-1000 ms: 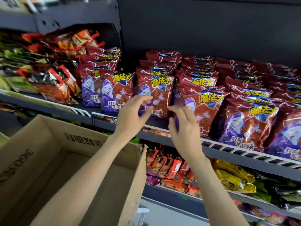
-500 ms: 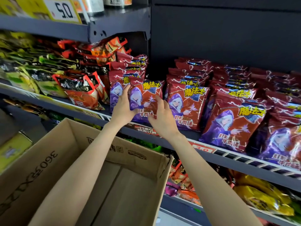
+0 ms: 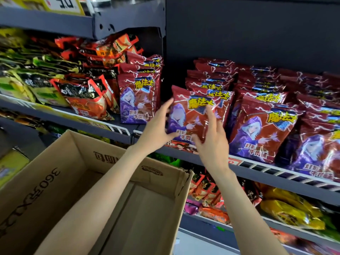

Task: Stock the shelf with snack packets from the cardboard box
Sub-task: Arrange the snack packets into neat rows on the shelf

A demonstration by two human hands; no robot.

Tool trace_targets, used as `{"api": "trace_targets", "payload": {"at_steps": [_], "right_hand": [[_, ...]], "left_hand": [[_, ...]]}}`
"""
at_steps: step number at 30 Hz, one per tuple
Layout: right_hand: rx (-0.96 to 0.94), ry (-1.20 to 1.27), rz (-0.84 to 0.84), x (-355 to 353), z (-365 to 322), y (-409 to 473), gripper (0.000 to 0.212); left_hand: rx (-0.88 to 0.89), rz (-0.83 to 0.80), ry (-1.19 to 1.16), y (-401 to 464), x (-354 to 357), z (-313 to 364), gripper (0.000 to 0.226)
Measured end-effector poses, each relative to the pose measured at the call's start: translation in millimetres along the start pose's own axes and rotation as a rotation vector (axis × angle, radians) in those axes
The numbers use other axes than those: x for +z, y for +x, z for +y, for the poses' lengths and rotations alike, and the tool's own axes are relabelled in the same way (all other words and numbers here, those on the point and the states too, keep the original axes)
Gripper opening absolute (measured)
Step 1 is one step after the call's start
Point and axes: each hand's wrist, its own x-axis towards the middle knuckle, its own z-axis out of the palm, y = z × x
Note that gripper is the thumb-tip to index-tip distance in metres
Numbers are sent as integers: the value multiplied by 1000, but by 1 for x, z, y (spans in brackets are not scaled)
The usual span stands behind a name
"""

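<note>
- The cardboard box [image 3: 60,183] sits near and left, its open top showing only bare flaps; its near and left sides are cut off by the frame edge.
- The shelf [image 3: 257,172] runs behind the box's far wall, with a white wire rail along its front lip.
- One upright snack packet [image 3: 137,102] stands at the left of the red rows; a dark gap lies between it and the next stack to the right.
- The left hand [image 3: 156,129] reaches over the box's far wall, fingers spread and lightly bent, touching the left edge of the held packet [image 3: 191,115].
- That packet is tilted in front of the gap, its bottom edge hidden behind both hands.
- The right hand [image 3: 211,138] pinches the packet's lower right part between thumb and fingers.
- Further right, packed red rows [image 3: 261,126] fill the shelf to the frame edge; the far ones are blurred.
</note>
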Motion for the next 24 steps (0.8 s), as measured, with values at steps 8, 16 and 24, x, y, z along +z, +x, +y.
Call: {"api": "trace_targets", "payload": {"at_steps": [8, 16, 24], "right_hand": [[95, -417, -116, -21, 16, 7, 105], [28, -393, -136, -9, 17, 29, 103], [47, -382, -153, -19, 19, 25, 101]], "left_hand": [[40, -66, 95, 20, 40, 30, 112], [26, 52, 248, 30, 32, 22, 115], [-34, 35, 120, 28, 34, 22, 126]]}}
